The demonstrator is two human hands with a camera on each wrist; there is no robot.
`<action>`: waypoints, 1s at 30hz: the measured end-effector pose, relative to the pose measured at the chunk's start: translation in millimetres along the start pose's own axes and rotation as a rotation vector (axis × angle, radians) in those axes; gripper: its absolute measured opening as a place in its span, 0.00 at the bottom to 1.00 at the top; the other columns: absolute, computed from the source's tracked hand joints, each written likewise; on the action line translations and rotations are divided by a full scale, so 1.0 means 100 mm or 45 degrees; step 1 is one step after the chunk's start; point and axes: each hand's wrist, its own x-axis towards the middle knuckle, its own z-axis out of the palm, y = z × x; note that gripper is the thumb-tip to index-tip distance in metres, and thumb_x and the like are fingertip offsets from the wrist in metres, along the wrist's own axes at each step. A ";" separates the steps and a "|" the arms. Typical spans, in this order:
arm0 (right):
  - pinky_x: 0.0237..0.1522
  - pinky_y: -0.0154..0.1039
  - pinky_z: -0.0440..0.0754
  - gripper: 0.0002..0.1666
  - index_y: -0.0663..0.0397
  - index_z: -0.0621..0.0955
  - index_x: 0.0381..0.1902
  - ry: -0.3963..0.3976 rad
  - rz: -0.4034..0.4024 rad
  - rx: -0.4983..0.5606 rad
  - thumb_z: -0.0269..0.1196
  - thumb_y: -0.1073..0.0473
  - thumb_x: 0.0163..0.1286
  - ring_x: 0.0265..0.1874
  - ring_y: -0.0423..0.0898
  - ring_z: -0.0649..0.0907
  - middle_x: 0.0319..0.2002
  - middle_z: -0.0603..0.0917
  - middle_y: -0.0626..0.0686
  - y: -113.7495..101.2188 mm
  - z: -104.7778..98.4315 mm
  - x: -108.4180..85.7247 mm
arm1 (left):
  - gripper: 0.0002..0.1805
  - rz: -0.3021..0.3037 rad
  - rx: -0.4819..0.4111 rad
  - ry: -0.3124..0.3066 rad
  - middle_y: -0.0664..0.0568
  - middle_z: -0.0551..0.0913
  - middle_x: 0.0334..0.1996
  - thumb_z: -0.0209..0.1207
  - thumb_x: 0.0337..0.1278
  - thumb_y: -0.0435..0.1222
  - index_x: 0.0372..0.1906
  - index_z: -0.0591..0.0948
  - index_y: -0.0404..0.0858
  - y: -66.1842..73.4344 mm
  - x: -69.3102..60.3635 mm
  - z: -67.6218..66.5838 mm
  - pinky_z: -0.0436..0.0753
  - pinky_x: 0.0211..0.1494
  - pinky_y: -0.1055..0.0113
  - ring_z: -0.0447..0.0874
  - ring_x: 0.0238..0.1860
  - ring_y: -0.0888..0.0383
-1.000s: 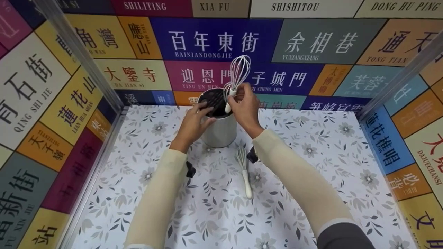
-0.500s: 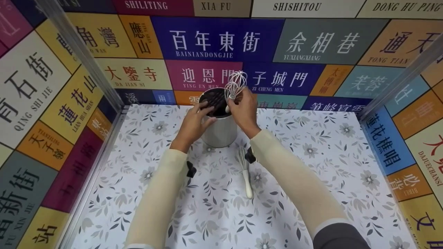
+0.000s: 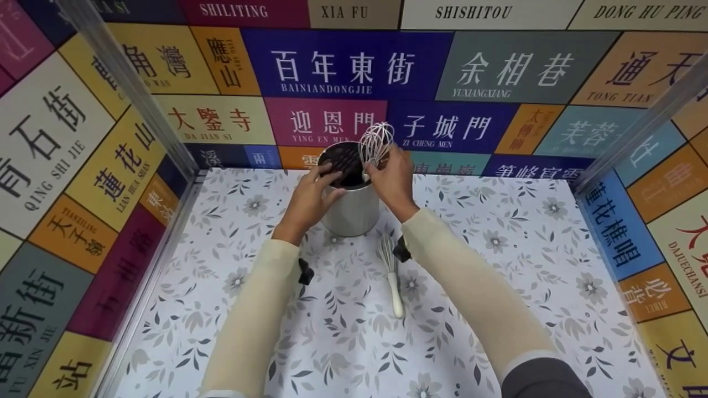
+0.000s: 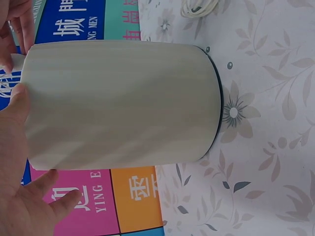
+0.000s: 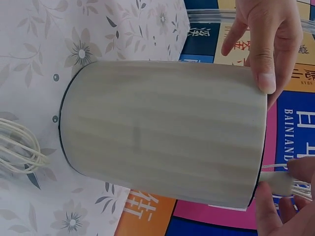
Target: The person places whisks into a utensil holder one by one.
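A pale, tall canister (image 3: 352,213) stands upright at the back of the table, its inside dark. My left hand (image 3: 308,202) grips its rim from the left, thumb on the near side. At the rim's right, my right hand (image 3: 394,178) pinches a white whisk (image 3: 376,142), wires up. In the right wrist view its pale handle (image 5: 276,183) reaches the canister's mouth; the lower end is hidden. A second whisk (image 3: 392,279) lies on the table in front of the canister, wires towards it, with part of it also in the right wrist view.
Walls with coloured Chinese lettering panels (image 3: 348,61) stand behind the table and on both sides. Clear corner posts (image 3: 133,83) rise at the left and right. The tabletop (image 3: 221,309) has a floral pattern. Small black devices (image 3: 305,271) sit under both wrists.
The pinched whisk has gone down, its wire end now much closer to the canister's rim. My left hand and the canister have barely moved.
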 end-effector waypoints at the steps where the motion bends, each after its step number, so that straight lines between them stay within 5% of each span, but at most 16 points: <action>1: 0.50 0.46 0.83 0.22 0.59 0.78 0.51 -0.004 0.009 -0.013 0.73 0.55 0.65 0.48 0.53 0.83 0.46 0.83 0.58 0.00 0.00 0.00 | 0.30 -0.007 0.000 -0.002 0.52 0.65 0.77 0.59 0.69 0.55 0.72 0.75 0.53 0.00 0.00 0.00 0.65 0.79 0.50 0.63 0.77 0.47; 7: 0.49 0.46 0.83 0.27 0.56 0.75 0.51 -0.045 0.059 -0.029 0.73 0.49 0.64 0.47 0.52 0.83 0.48 0.80 0.57 0.00 -0.04 0.01 | 0.30 -0.021 0.001 -0.001 0.52 0.65 0.77 0.58 0.69 0.55 0.72 0.75 0.52 0.00 0.00 0.00 0.65 0.80 0.50 0.63 0.77 0.47; 16: 0.48 0.41 0.84 0.44 0.51 0.69 0.68 -0.030 -0.028 0.164 0.77 0.47 0.59 0.44 0.47 0.84 0.51 0.80 0.55 0.02 -0.05 -0.01 | 0.30 0.009 0.015 0.001 0.50 0.65 0.77 0.58 0.69 0.55 0.72 0.75 0.51 -0.03 -0.01 0.00 0.65 0.79 0.49 0.64 0.77 0.46; 22: 0.47 0.41 0.84 0.36 0.50 0.73 0.63 -0.014 -0.083 0.091 0.75 0.47 0.62 0.45 0.47 0.83 0.49 0.82 0.54 0.02 -0.03 -0.02 | 0.30 0.007 0.009 0.006 0.50 0.65 0.77 0.58 0.69 0.56 0.72 0.75 0.52 -0.03 -0.01 0.00 0.65 0.79 0.49 0.64 0.77 0.46; 30: 0.39 0.46 0.79 0.31 0.53 0.74 0.57 -0.084 -0.010 -0.018 0.74 0.48 0.63 0.37 0.49 0.81 0.41 0.81 0.55 0.04 0.00 -0.04 | 0.30 0.037 -0.012 0.020 0.49 0.66 0.77 0.59 0.69 0.55 0.71 0.76 0.50 -0.02 0.00 0.01 0.65 0.80 0.50 0.64 0.76 0.46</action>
